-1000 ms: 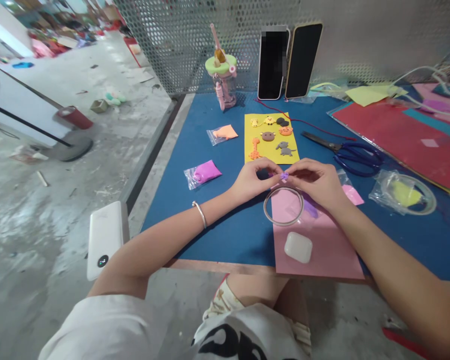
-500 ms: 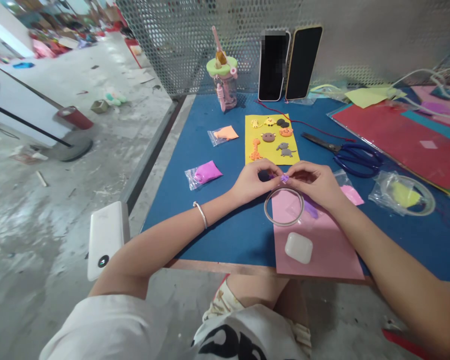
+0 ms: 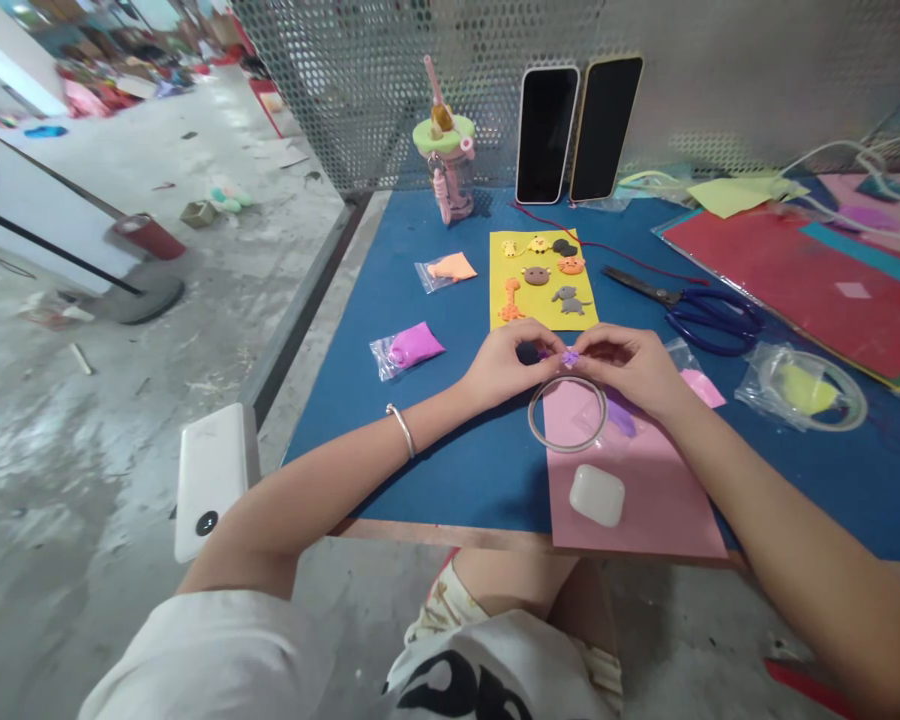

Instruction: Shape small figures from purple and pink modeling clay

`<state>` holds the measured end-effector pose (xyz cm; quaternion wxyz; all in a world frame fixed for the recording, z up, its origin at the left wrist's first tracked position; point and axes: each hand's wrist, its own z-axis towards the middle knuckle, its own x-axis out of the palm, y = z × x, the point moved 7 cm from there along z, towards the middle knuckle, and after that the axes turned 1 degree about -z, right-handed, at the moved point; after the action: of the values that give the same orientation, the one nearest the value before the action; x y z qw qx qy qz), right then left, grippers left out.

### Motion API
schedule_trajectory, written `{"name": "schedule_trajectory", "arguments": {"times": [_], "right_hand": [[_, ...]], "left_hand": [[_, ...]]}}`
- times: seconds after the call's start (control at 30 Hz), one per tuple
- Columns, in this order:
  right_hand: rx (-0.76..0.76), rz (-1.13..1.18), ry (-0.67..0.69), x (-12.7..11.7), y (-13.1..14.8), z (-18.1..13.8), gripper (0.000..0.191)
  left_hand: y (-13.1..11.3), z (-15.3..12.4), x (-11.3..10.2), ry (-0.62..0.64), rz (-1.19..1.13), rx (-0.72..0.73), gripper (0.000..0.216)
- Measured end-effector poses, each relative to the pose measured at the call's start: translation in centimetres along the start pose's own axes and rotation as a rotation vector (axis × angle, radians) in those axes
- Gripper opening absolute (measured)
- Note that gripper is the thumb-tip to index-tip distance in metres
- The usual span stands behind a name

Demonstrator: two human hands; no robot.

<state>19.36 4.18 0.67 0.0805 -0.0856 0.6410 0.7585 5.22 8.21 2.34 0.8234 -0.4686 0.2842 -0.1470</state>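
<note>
Between my fingertips is a small purple clay flower (image 3: 570,358). My left hand (image 3: 511,360) pinches it from the left, and my right hand (image 3: 630,365) from the right. Just below lies a clear tape ring (image 3: 567,446), partly over a pink sheet (image 3: 637,510). Purple clay (image 3: 621,418) in a clear bag rests on that sheet, beside my right wrist. Beyond my hands a yellow card (image 3: 499,255) carries several clay animals, among them an orange giraffe (image 3: 511,300) and a grey elephant (image 3: 568,298).
A white case (image 3: 598,496) sits on the pink sheet. Blue-handled scissors (image 3: 712,318) and a tape roll (image 3: 855,400) lie to the right. Bags of magenta clay (image 3: 414,346) and orange clay (image 3: 454,267) lie left. Two phones (image 3: 546,135) and a lidded cup (image 3: 457,185) stand behind.
My hands stay in nearly the same place. The purple flower between my fingertips looks slightly turned; nothing else has visibly moved.
</note>
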Motion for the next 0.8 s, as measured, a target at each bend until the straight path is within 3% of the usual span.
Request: {"name": "schedule_trajectory", "arguments": {"times": [0.27,0.47,0.8], "right_hand": [[-0.038,-0.043,-0.030,-0.6,-0.1,0.2,0.023],[-0.044,-0.325,-0.112,-1.0,0.1,0.2,0.022],[-0.031,-0.468,-0.154,-0.7,0.1,0.1,0.013]], "left_hand": [[0.5,0.4,-0.9,-0.044,0.146,-0.039,0.005],[1.3,0.5,-1.9,-0.146,0.225,-0.082,0.005],[1.3,0.5,-1.5,-0.117,0.262,-0.093,0.005]]}}
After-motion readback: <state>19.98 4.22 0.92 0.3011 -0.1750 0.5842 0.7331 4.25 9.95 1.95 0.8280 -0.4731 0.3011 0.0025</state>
